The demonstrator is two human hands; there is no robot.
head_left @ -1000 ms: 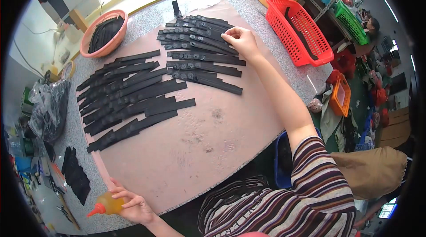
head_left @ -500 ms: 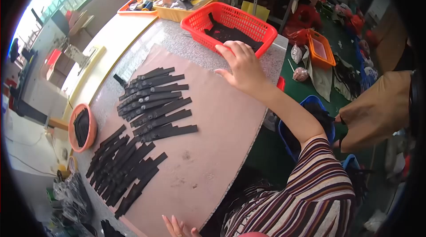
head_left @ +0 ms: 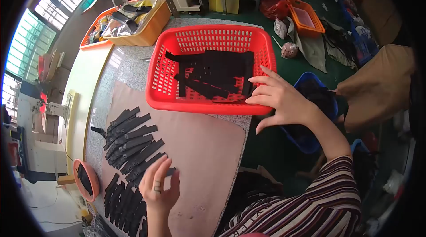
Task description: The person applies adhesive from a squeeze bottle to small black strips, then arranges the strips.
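A red plastic basket (head_left: 204, 107) with black fabric strips (head_left: 217, 70) inside sits at the far end of the table. My right hand (head_left: 284, 101) is at its near right corner, fingers spread over the rim and thumb held apart below. My left hand (head_left: 159, 186), with a ring on one finger, is raised over the pink mat (head_left: 199, 157). Its fingers are bent and apart, with nothing between them. Just beyond it, overlapping black strips (head_left: 133, 137) with round shiny spots lie in a fan. More dark strips (head_left: 122, 206) lie in rows at its left, partly hidden by it.
A small pink bowl (head_left: 93, 183) of black pieces stands at the table's left edge. Beyond are a yellow-orange bin (head_left: 151, 30) and a sewing machine (head_left: 44, 148). A blue basket (head_left: 306, 141) of dark material is on the floor at right, near a brown sack (head_left: 377, 88).
My view has shifted toward the red basket, which now appears larger and overlaps the mat's far edge. My right hand moved to its right corner. My left hand rose into view over the mat.
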